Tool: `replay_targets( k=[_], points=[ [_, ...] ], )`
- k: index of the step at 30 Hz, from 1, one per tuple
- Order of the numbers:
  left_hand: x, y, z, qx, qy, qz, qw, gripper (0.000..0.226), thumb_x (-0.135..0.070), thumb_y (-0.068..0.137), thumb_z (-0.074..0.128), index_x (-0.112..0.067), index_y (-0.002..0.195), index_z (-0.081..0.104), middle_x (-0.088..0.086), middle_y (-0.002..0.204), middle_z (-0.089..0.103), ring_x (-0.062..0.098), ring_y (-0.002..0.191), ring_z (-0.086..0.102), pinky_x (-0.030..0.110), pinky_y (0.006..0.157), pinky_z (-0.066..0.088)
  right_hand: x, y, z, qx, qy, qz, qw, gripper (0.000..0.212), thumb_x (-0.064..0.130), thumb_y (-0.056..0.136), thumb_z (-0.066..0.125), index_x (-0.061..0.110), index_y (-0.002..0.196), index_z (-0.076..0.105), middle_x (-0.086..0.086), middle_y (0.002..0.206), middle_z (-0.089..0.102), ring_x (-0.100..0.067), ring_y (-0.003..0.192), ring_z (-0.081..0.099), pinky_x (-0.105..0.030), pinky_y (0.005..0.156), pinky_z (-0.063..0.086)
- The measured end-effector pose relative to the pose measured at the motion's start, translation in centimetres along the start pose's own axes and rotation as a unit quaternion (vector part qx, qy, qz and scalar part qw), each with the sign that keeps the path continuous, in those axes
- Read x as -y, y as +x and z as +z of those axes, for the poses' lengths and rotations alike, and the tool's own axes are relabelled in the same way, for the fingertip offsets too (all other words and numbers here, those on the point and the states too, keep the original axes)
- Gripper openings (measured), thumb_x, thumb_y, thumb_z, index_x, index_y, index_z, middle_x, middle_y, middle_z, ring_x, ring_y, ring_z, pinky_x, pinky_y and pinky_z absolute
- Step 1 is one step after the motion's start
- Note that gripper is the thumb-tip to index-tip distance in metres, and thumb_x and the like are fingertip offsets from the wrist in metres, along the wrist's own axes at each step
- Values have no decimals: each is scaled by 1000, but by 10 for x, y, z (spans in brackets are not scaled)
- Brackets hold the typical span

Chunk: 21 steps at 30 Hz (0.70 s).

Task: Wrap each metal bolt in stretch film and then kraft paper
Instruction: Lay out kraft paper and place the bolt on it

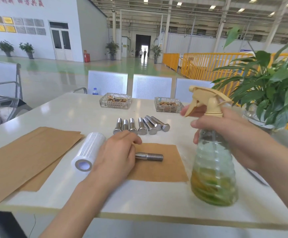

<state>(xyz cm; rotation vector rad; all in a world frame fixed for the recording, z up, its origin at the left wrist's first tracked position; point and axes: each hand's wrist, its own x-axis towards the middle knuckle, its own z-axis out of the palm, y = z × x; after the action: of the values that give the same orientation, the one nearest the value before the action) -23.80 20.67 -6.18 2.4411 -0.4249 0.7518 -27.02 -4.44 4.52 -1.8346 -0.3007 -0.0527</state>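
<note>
Bolts (149,156): eight, seven in a row (140,126)
Film rolls (88,151): one
Spray bottles (213,162): one
Ashtrays (115,101): two
Hands (117,155): two

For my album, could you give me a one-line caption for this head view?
Left hand holds a bolt on brown paper; right hand grips a spray bottle.

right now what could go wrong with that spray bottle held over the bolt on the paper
Two risks. The right hand grips the spray bottle above the table edge; a slip could drop it. Its nozzle points left toward the bolt on the kraft sheet, so overspray would probably soak the paper and reach the left hand holding the bolt's head.
</note>
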Motion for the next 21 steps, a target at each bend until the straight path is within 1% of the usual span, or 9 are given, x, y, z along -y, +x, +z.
replay_targets(
  k=[3, 6, 9, 11, 13, 15, 17, 19, 21],
  points=[
    [-2, 3, -13, 8, 54, 4, 999, 32, -6, 87, 50, -23, 102, 72, -7, 102, 69, 24, 100, 63, 38, 80, 51, 5, -7, 21, 67, 20, 82, 994, 35, -1, 89, 63, 19, 117, 71, 3, 117, 76, -14, 58, 64, -25, 56, 53],
    [4, 9, -30, 65, 136, 19, 988, 28, -16, 90, 52, -30, 106, 71, -8, 105, 73, 24, 100, 64, 31, 81, 44, -10, 6, 41, 90, -2, 229, 969, 31, -7, 82, 73, 10, 108, 77, -14, 119, 74, -21, 51, 68, -25, 43, 52],
    [7, 15, -40, 150, 184, 5, 971, 26, -30, 94, 48, -37, 109, 69, -8, 110, 71, 25, 104, 64, 33, 88, 48, -25, 14, 55, 169, -47, 306, 936, 37, 10, 50, 86, 7, 86, 82, -29, 119, 70, -36, 51, 69, -31, 48, 56],
    [7, 16, -40, 187, 189, -4, 964, 24, -32, 95, 50, -39, 108, 68, -9, 110, 67, 24, 102, 64, 34, 84, 50, -34, 17, 61, 206, -50, 336, 918, 54, 24, 39, 80, 3, 89, 79, -28, 120, 70, -35, 52, 69, -32, 55, 57],
    [8, 18, -39, 206, 185, -8, 961, 23, -30, 94, 53, -42, 108, 67, -9, 113, 65, 21, 104, 64, 34, 85, 50, -39, 20, 67, 215, -52, 351, 910, 63, 26, 39, 79, 0, 97, 76, -24, 117, 72, -34, 53, 70, -33, 58, 58],
    [10, 19, -36, 210, 182, -10, 960, 24, -29, 92, 54, -42, 107, 66, -9, 114, 65, 20, 105, 63, 36, 88, 51, -37, 21, 73, 217, -55, 355, 907, 61, 20, 44, 78, 0, 102, 73, -22, 116, 73, -32, 53, 69, -32, 56, 57],
    [11, 19, -34, 207, 177, -12, 962, 25, -28, 91, 54, -41, 107, 67, -8, 114, 65, 20, 105, 64, 37, 88, 52, -34, 20, 79, 224, -59, 343, 911, 42, 15, 63, 77, 0, 103, 73, -17, 97, 77, -28, 54, 69, -28, 50, 54],
    [11, 19, -34, 206, 173, -13, 963, 25, -27, 91, 55, -40, 108, 68, -7, 114, 65, 20, 105, 64, 37, 87, 53, -30, 19, 83, 229, -69, 331, 913, 18, 14, 80, 70, 2, 94, 72, -9, 73, 72, -25, 52, 68, -24, 46, 52],
    [10, 19, -34, 210, 162, -17, 964, 25, -26, 92, 56, -38, 108, 70, -6, 113, 65, 21, 104, 64, 38, 87, 53, -34, 20, 85, 216, -60, 325, 919, 10, 11, 83, 66, 2, 83, 67, -9, 61, 66, -25, 49, 67, -24, 44, 51]
  ],
)
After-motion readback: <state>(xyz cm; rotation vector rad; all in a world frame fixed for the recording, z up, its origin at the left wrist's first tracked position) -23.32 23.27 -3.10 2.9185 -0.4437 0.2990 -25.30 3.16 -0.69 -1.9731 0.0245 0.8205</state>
